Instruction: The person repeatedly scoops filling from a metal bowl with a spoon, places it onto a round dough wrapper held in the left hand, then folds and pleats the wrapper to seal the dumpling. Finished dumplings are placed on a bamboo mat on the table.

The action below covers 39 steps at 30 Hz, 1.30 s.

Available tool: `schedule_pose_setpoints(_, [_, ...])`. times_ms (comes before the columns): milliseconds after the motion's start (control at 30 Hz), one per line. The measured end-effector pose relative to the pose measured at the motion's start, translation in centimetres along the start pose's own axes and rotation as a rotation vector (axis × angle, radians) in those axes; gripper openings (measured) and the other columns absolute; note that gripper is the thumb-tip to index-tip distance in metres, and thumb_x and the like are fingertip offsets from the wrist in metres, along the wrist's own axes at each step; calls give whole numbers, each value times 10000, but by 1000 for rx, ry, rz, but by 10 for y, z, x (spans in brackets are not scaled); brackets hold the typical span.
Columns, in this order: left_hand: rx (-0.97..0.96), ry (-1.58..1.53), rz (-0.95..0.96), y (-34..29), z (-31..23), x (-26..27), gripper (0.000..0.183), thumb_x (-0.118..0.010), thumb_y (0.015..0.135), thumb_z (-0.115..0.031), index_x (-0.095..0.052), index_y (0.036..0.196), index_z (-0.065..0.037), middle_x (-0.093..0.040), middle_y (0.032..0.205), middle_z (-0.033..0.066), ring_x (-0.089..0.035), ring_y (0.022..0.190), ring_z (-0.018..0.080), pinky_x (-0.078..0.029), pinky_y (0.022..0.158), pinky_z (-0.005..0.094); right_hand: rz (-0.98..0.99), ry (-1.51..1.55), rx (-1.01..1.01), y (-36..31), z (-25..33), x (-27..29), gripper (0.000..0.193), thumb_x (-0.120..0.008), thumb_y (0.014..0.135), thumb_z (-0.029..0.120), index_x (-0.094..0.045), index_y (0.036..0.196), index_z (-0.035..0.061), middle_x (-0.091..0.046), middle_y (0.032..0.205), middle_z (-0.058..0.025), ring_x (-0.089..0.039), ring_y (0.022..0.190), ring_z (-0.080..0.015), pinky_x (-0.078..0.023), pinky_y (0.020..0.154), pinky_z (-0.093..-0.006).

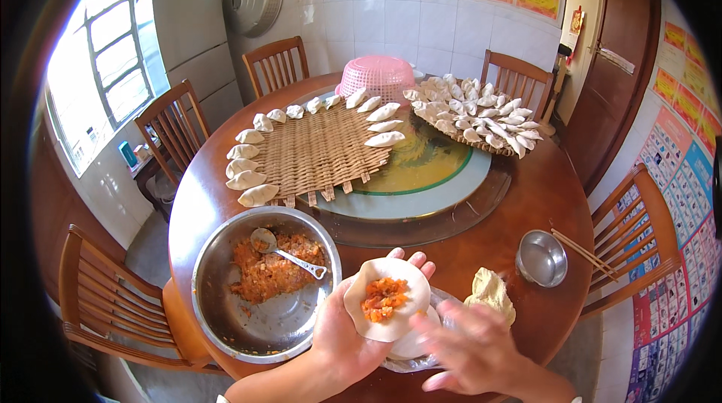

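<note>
A round dumpling wrapper (359, 298) lies across the palm and fingers of my left hand (340, 337), which holds it up near the table's front edge. Chopped orange filling (385, 298) sits in its middle. Close by on the right, my right hand (474, 346) is smeared by motion, its fingers apart and nothing seen in them. Whether its fingertips touch the wrapper I cannot tell. Beneath both hands, partly hidden, are more pale wrappers (410, 347) on clear plastic. To the left stands a steel basin (207, 305) of orange filling (271, 280), a metal spoon (289, 254) resting in it.
Pale dough (490, 296), a small metal bowl (541, 258) and chopsticks (583, 254) lie to the right. Dumplings edge a woven mat (316, 147); more are heaped on another tray (481, 113). A pink basket (377, 76) stands behind. Wooden chairs (635, 237) surround the round table (541, 177).
</note>
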<state>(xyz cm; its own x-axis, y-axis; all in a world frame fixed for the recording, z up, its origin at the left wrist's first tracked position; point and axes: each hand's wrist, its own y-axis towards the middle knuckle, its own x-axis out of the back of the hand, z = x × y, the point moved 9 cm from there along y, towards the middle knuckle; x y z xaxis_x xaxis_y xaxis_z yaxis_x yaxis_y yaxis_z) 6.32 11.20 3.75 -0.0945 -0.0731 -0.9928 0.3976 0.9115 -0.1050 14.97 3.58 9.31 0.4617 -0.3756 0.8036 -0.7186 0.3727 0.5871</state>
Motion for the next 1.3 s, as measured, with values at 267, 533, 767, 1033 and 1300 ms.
schedule_pose_setpoints(267, [-55, -107, 54, -16, -27, -9, 391, -268, 945, -198, -381, 1258, 8, -396, 1323, 206, -330, 1276, 353, -316, 1024, 509, -398, 253, -152, 10, -28, 23, 390, -509, 858, 299, -452, 1129, 23, -591, 1065, -213, -520, 996, -358, -452, 822, -427])
schedule_pose_setpoints(533, [-603, -88, 231, -71, -140, -38, 438, -287, 950, -230, -335, 1319, 1, -371, 1354, 197, -325, 1280, 350, -284, 1039, 517, -235, 389, -181, 80, -39, -30, 249, -638, 740, 118, -573, 971, 53, -576, 1083, -99, -533, 982, -295, -402, 835, -393])
schedule_pose_setpoints(767, [-871, -72, 289, -107, -191, -27, 453, -254, 948, -197, -283, 1349, 11, -304, 1394, 198, -253, 1317, 349, -259, 1058, 504, 269, 6, -13, 150, -10, -127, 198, -664, 707, 227, -653, 795, 50, -505, 903, -78, -438, 912, -232, -356, 787, -346])
schedule_pose_setpoints(1033, [-834, -232, 199, -108, -216, 5, 436, -265, 944, -183, -317, 1329, 16, -341, 1369, 196, -268, 1309, 352, -261, 1060, 498, 497, -294, 198, 171, 9, -168, 106, -637, 626, 127, -647, 707, 60, -485, 850, -66, -422, 885, -224, -326, 756, -334])
schedule_pose_setpoints(1300, [-894, -204, 287, -122, -227, 2, 447, -252, 945, -202, -316, 1332, 12, -315, 1392, 192, -253, 1318, 349, -247, 1065, 501, 518, -427, 248, 171, 13, -176, 95, -625, 631, 137, -652, 702, 80, -488, 814, -59, -414, 874, -214, -306, 733, -326])
